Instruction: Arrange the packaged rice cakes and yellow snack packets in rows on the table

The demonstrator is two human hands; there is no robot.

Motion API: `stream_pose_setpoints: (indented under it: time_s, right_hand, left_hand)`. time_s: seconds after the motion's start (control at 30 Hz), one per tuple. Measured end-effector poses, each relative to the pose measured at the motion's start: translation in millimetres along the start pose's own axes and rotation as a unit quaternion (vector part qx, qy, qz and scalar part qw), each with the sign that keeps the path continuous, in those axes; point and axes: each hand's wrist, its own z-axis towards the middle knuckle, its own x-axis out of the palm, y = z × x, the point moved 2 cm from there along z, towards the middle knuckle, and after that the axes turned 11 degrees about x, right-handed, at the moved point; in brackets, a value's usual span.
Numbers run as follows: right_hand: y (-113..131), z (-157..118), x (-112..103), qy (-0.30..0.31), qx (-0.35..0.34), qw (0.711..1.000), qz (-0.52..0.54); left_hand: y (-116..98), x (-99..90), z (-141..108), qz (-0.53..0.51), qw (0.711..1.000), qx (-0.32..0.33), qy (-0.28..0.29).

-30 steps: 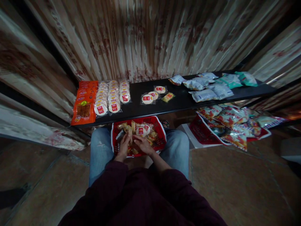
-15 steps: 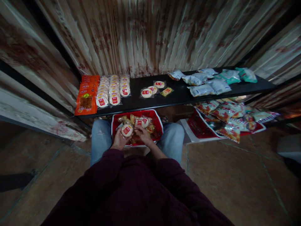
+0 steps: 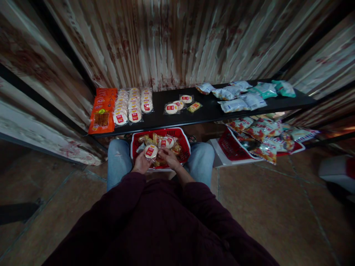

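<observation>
While the left hand (image 3: pixel 142 163) grasps a wrapped round cracker (image 3: pixel 151 152) in its fingers over the red basket (image 3: pixel 185 143), the right hand's (image 3: pixel 170 158) fingers curl above that basket, grip unclear.

Round wrapped cracker (image 3: pixel 151 152), its red-labelled face now turned up in the left hand (image 3: pixel 141 162) and shifted slightly nearer the right hand (image 3: pixel 169 159), whereas one second earlier no such face showed between the two hands.
</observation>
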Motion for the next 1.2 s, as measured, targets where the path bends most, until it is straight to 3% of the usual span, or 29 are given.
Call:
stream_pose_setpoints:
  time_s: [0.2,0.37,0.6,0.8,0.93,1.2]
  right_hand:
    - [3,-6,2,0.037,0.007,0.999,-0.015]
    - [5,-11,4,0.057,0.032,0.997,0.031]
    - [7,-11,4,0.039,0.061,0.996,0.058]
    - [5,-8,1,0.002,0.053,0.996,0.068]
    - [3,-6,2,0.004,0.053,0.996,0.069]
    - [4,-7,6,0.021,0.059,0.995,0.078]
  left_hand:
    - [7,-4.5,7,0.043,0.998,-0.029,0.024]
    - [9,-5.4,9,0.061,0.997,-0.033,0.021]
    - [14,-6.6,9,0.102,0.994,-0.002,0.029]
    - [21,-8.5,12,0.149,0.987,0.065,-0.011]
    - [22,-9.2,14,0.232,0.960,0.150,-0.044]
    - [21,-11.0,17,0.362,0.895,0.261,0.007]
